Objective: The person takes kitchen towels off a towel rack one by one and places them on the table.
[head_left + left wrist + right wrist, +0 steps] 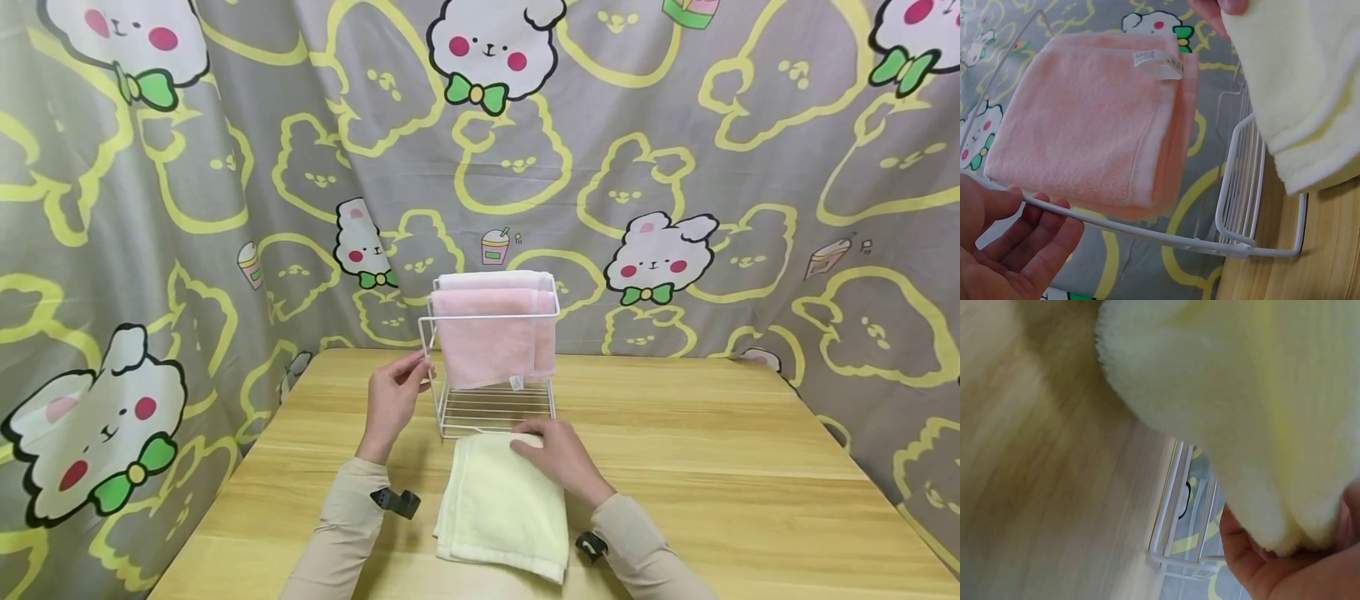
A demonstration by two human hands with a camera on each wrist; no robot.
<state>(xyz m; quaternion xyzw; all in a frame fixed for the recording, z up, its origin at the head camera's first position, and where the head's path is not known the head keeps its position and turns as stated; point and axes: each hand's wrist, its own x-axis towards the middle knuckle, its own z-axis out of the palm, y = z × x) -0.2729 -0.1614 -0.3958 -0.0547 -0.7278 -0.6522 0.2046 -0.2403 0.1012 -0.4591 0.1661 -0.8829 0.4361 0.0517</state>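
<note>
A white wire rack (495, 410) stands on the table with a folded pink towel (487, 342) hung over its upper bars. Behind the pink towel hangs a white one (491, 280). My left hand (395, 400) holds the rack's left upright, the thumb on one side and the fingers (1054, 240) on the other. A folded pale yellow towel (506, 508) hangs in front of the rack. My right hand (562, 458) pinches its upper edge, with fingers (1241, 550) and thumb at the fold.
The wooden table (712, 450) spreads to both sides of the rack. A grey cartoon-print curtain (585, 117) hangs close behind and at the sides. Dark bands with small devices (397, 502) sit at both wrists.
</note>
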